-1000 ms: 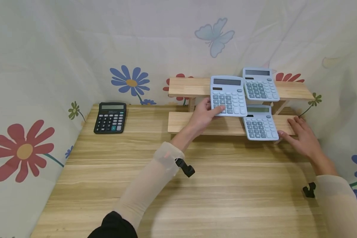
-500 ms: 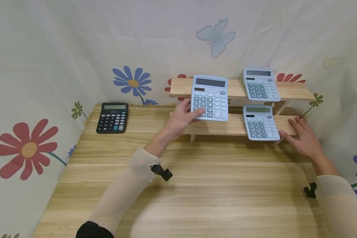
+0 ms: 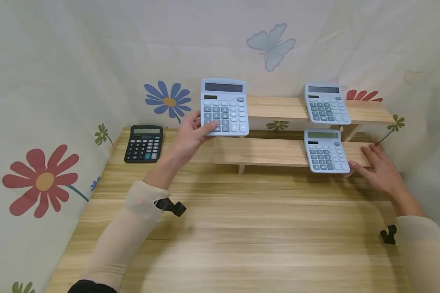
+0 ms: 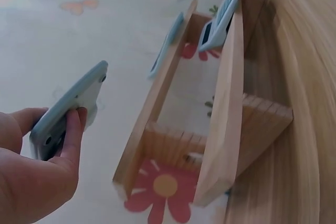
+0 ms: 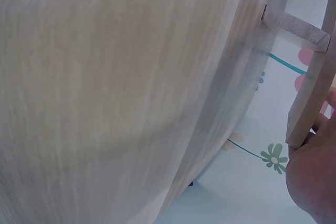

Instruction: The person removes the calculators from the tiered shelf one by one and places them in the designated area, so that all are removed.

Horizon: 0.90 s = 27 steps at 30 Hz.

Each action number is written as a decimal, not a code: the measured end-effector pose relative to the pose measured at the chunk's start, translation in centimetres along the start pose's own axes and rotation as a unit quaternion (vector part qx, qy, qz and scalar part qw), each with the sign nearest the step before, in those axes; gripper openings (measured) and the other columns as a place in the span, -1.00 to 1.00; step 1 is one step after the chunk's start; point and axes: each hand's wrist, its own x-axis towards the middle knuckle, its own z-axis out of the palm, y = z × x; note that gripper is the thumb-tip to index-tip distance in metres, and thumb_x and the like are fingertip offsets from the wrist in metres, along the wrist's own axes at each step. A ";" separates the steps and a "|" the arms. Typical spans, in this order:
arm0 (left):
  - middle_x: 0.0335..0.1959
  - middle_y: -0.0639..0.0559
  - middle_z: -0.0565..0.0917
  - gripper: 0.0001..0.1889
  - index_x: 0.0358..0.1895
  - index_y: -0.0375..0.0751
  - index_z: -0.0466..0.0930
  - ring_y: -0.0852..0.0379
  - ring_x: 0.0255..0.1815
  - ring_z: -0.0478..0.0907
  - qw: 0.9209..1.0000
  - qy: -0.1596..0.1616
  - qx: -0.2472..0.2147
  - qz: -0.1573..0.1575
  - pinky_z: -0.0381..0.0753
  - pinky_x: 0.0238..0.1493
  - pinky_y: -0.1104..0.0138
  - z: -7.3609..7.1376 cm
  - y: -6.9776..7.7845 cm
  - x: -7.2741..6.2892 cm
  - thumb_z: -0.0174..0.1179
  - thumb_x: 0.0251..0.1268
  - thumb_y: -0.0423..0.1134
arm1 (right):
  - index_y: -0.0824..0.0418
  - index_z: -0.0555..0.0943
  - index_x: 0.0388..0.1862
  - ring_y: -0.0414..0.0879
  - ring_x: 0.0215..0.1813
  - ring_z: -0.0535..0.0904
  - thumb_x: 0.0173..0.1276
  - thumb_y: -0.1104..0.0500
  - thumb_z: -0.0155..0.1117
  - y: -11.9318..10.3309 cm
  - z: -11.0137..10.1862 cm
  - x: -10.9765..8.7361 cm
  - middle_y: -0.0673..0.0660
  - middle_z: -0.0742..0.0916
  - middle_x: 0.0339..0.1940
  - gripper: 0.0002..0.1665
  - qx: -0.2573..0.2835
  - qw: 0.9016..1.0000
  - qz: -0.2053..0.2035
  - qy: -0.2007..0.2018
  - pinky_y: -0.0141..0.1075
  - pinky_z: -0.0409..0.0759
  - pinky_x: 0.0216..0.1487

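Observation:
My left hand (image 3: 188, 138) holds a light blue calculator (image 3: 224, 106) by its lower left corner, thumb over the keys and fingers behind. The calculator is raised in the air, its screen end up and keys facing me. In the left wrist view, fingers (image 4: 73, 135) press its back. At the right, my right hand (image 3: 383, 173) rests on the end of the lower wooden shelf (image 3: 264, 151), its thumb near a second light blue calculator (image 3: 326, 151) leaning there. Another light blue calculator (image 3: 328, 103) leans on the upper shelf (image 3: 275, 106).
A black calculator (image 3: 144, 143) lies at the back left of the wood-grain table (image 3: 242, 232). Behind and beside the table hangs a white cloth (image 3: 190, 40) with flower and butterfly prints. Wooden end pieces (image 4: 268, 114) support the two-step stand.
My left hand has carried its calculator leftward and slightly up, away from the other light blue calculators, past the stand's left end. My right hand stays at the lower shelf's end.

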 end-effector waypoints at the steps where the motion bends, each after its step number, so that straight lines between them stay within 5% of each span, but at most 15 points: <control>1: 0.36 -0.19 0.62 -0.45 0.54 -0.24 0.30 -0.08 0.31 0.64 1.000 0.005 -0.002 0.001 0.69 0.28 0.20 -0.6 0.3 -0.2 0.21 0.60 -0.35 | 0.43 -0.06 0.71 0.43 0.72 -0.34 0.63 -0.31 -0.01 0.0 -0.1 0.0 0.52 -0.09 0.72 0.08 -0.001 1.000 0.001 -0.001 0.49 -0.25 0.60; 12: 0.40 -0.19 0.58 -0.42 0.57 -0.18 0.28 -0.03 0.32 0.64 0.998 0.064 0.002 -0.003 0.68 0.27 0.26 -5.8 1.4 -1.8 0.22 0.60 -0.30 | 0.42 -0.05 0.71 0.51 0.69 -0.26 0.61 -0.31 0.03 0.4 -0.9 0.1 0.53 -0.07 0.71 0.09 0.004 1.000 0.002 -0.007 0.58 -0.13 0.52; 27: 0.40 -0.20 0.57 -0.34 0.62 -0.21 0.20 0.06 0.27 0.67 0.991 0.114 0.046 -0.047 0.67 0.26 0.30 -10.2 -1.4 -3.7 0.25 0.59 -0.26 | 0.40 -0.08 0.72 0.67 0.61 -0.15 0.54 -0.40 0.12 0.0 -1.8 0.6 0.59 -0.08 0.68 0.22 -0.004 0.998 0.032 -0.048 0.66 0.01 0.39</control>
